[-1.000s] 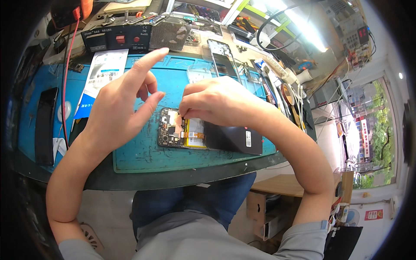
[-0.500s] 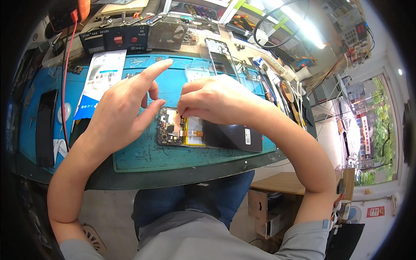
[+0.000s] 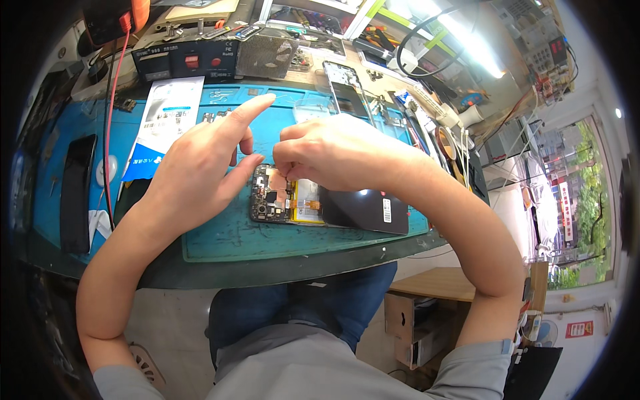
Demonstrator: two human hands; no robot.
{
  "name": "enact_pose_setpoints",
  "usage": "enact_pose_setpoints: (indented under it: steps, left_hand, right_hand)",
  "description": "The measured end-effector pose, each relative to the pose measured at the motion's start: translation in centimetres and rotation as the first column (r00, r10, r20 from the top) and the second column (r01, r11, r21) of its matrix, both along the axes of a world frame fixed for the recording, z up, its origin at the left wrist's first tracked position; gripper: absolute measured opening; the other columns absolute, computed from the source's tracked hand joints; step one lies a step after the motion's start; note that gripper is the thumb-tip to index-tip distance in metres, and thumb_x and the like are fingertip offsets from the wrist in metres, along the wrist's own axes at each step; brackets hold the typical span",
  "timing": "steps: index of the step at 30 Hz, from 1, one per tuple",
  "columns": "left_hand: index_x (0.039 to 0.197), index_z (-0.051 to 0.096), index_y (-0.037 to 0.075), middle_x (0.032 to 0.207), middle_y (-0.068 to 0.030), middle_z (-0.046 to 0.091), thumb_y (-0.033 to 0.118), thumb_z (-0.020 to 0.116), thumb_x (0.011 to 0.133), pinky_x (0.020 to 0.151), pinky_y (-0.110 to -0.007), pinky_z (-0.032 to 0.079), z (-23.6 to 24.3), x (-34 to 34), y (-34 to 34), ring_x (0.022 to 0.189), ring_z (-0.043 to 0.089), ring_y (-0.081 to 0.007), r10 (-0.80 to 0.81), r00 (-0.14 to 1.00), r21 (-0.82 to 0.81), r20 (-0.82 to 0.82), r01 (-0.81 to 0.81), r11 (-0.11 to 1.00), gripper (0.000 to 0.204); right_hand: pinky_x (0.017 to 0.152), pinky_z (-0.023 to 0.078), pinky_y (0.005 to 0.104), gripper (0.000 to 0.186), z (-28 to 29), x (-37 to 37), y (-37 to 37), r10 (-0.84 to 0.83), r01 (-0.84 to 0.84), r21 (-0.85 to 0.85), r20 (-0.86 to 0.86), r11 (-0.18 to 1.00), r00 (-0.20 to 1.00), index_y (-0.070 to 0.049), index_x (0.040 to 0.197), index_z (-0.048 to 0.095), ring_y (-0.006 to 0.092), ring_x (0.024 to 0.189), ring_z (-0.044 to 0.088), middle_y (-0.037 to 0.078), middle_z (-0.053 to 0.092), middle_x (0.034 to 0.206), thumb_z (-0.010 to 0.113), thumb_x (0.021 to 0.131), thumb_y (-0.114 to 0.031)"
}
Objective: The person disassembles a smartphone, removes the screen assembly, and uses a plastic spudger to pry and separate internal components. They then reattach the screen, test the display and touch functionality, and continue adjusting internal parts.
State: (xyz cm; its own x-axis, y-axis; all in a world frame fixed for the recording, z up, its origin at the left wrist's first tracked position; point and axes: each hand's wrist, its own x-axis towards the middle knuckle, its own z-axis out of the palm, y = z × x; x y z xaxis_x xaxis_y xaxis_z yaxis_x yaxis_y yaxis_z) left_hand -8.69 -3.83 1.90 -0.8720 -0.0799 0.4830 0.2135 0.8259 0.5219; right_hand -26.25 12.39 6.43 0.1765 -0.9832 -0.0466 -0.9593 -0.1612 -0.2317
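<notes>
An opened phone (image 3: 272, 195) lies on the blue work mat with its circuit board and camera parts bare. Beside the board is a silver battery (image 3: 308, 212) with a yellow edge, crossed by an orange ribbon cable (image 3: 307, 205). A glossy black panel (image 3: 363, 212) covers the phone's right side. My right hand (image 3: 327, 152) is closed in a pinch over the upper edge, where board and battery meet; whatever its fingertips hold is hidden. My left hand (image 3: 200, 157) hovers open at the phone's upper left, index finger stretched and thumb apart, near the corner.
A white and blue packet (image 3: 167, 127) and a dark phone-shaped slab (image 3: 78, 193) lie to the left. A black box with a red switch (image 3: 190, 61) stands behind. An empty phone frame (image 3: 347, 87) lies at the back; several tools (image 3: 433, 133) line the right.
The whole view has shifted slightly, so everything appears a little farther right. Both hands keep almost the same places over the phone.
</notes>
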Motion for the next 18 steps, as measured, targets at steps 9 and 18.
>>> enact_pose_setpoints:
  steps: [9,18]
  left_hand:
    - [0.126,0.061,0.006,0.091,-0.0089,0.065,0.003,0.071,0.086,0.070,-0.037,0.051,0.4,0.1,0.5,0.077,0.063,-0.0239,-0.077,0.997,-0.018,0.009,0.077,0.997,0.041]
    - [0.109,0.068,0.004,0.089,-0.0079,0.069,0.006,0.076,0.082,0.076,-0.038,0.053,-0.2,0.5,2.8,0.083,0.066,-0.0276,-0.269,0.958,-0.135,-0.101,0.255,0.958,0.028]
  right_hand:
    - [0.078,0.056,0.0419,0.012,0.8,0.7,0.6,-0.179,0.178,0.043,0.025,0.983,0.984,-0.009,0.099,0.070,0.0310,0.094,0.069,0.010,0.069,0.091,0.068,0.092,-0.018]
    - [0.077,0.056,0.0384,0.019,1.4,1.6,6.1,-0.474,0.489,-0.313,0.128,0.814,0.871,-0.009,0.108,0.070,0.0279,0.085,0.072,0.010,0.073,0.098,0.069,0.093,-0.020]
